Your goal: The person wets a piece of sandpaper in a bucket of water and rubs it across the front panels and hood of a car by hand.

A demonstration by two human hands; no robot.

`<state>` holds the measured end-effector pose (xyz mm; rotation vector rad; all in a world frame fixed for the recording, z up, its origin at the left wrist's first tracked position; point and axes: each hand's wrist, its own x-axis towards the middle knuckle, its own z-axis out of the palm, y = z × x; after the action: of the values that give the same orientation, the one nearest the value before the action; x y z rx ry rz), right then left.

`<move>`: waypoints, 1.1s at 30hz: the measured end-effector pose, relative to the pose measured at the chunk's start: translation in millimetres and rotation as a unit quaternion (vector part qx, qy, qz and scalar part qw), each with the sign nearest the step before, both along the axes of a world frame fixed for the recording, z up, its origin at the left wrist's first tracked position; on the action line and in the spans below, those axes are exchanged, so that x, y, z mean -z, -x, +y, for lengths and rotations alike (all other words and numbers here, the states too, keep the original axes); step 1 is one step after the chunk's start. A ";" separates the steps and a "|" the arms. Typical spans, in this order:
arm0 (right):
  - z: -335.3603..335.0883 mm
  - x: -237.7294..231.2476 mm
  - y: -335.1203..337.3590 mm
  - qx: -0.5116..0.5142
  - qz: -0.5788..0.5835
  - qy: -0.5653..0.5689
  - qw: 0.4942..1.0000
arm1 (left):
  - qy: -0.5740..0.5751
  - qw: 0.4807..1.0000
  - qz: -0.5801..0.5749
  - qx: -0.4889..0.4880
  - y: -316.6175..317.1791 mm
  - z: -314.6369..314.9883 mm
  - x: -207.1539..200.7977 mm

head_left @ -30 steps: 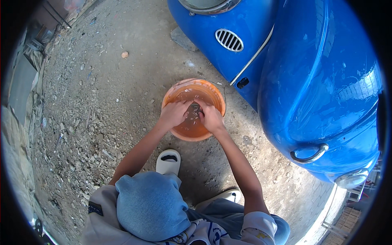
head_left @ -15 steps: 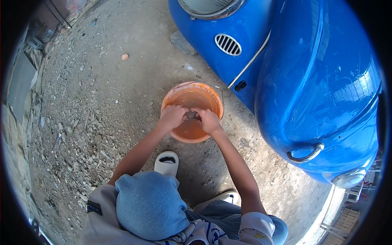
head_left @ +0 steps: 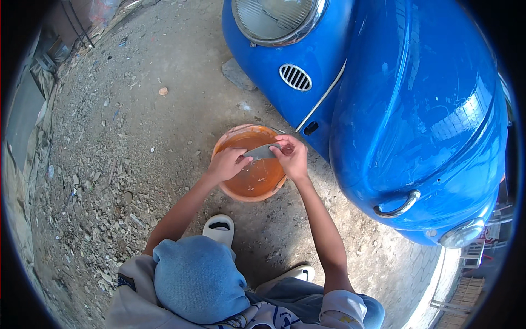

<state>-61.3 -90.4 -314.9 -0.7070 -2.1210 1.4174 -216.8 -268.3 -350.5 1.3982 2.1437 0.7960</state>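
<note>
grey strip (head_left: 262, 152) now above water (head_left: 253, 180)

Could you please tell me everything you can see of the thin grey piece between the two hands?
The thin grey piece looks like a small, flat, plain sheet, longer than wide; its exact material cannot be told. It slants slightly, its right end higher in the picture. The left hand grips its left end and the right hand its right, fingers hiding both ends. It is held over the orange tub; whether it is wet is unclear.
</note>
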 end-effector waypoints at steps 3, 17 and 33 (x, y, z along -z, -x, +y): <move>-7.1 -8.9 2.8 0.031 -0.006 -0.031 0.999 | -0.132 0.987 -0.085 -0.034 9.2 -6.0 9.4; -11.5 34.7 -21.8 0.002 -0.040 -0.026 0.999 | -0.219 0.959 -0.145 -0.105 11.8 3.6 -20.0; -0.6 -207.2 -157.1 0.109 0.019 -0.385 0.916 | -0.318 0.902 -0.259 0.132 -75.6 100.6 -168.5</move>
<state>95.8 -90.9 -107.8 -0.5517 -2.2288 0.3922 -141.2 -167.7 -182.0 1.4964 1.2960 1.6310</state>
